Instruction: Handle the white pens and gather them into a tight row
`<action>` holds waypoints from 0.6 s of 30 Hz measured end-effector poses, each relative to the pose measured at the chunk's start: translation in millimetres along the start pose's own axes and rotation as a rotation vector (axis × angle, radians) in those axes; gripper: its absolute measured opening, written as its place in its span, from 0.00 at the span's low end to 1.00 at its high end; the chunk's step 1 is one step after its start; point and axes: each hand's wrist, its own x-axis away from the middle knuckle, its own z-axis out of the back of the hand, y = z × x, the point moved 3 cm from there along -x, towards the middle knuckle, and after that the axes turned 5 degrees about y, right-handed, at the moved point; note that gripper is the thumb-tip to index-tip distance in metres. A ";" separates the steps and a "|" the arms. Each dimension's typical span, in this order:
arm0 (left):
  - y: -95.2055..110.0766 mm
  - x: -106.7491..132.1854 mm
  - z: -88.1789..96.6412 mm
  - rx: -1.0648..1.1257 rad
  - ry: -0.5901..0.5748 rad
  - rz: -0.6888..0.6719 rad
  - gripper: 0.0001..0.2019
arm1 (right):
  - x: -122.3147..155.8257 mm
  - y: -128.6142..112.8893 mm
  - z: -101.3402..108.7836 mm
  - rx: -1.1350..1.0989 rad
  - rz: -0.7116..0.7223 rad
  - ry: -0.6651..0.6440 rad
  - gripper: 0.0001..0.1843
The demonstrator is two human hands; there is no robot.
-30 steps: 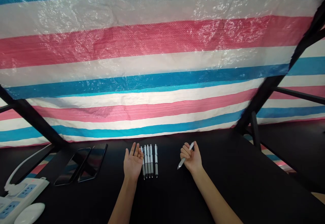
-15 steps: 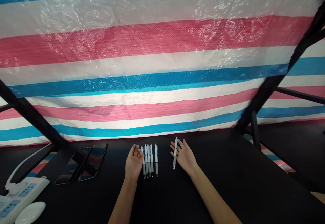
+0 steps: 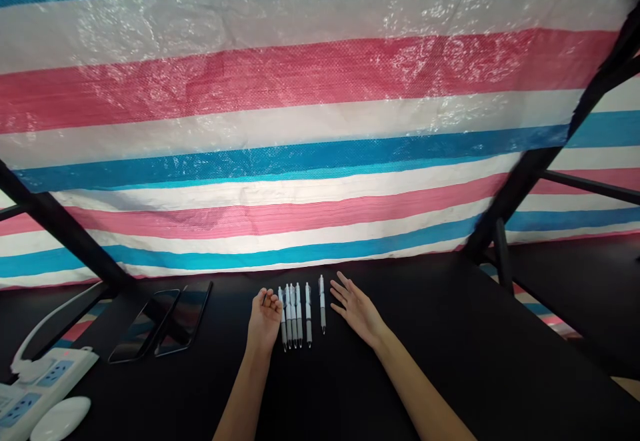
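Several white-and-grey click pens [image 3: 295, 317] lie side by side in a tight row on the black table [image 3: 320, 394], tips toward me. My left hand [image 3: 265, 321] rests at the row's left side, its loosely curled fingers against or very near the leftmost pen; a gap shows between thumb and fingers, and I see nothing held. Just right of the row lies one more pen [image 3: 308, 315], slightly apart. Farther right and a little higher is another single pen [image 3: 322, 304]. My right hand [image 3: 360, 311] is beside that one, fingers spread and holding nothing.
Two dark phone-like devices [image 3: 145, 327] lie to the left. A white power strip [image 3: 45, 381] with a plugged-in cable and a white mouse-like object [image 3: 61, 419] sit at the lower left. Black frame bars [image 3: 520, 181] and a striped sheet [image 3: 300, 121] stand behind.
The pen that was at my right hand's fingers now lies on the table farther left, nearer the row. My right hand has let go of it and spread its fingers. My left hand barely moved.
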 end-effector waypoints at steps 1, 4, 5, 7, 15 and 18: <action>1.2 -0.5 0.6 -0.021 0.005 -0.015 0.08 | -0.2 0.1 0.5 0.006 0.003 -0.008 0.33; 9.6 -1.4 2.9 -0.221 0.034 -0.126 0.03 | 1.0 -2.1 -0.2 0.021 0.010 -0.019 0.31; 13.5 -1.4 3.4 -0.344 0.037 -0.188 0.02 | 2.0 -3.4 -1.1 0.026 0.011 -0.017 0.30; 20.3 -0.6 3.5 -0.648 0.027 -0.334 0.07 | 4.8 -6.1 -3.6 0.041 0.007 -0.014 0.28; 11.0 9.7 -2.6 -1.194 -0.052 -0.805 0.11 | 14.1 -3.0 -17.7 0.736 0.256 -0.099 0.22; 3.4 12.6 -5.9 -1.268 -0.129 -0.873 0.08 | 19.7 -1.2 -25.7 1.129 0.516 -0.153 0.15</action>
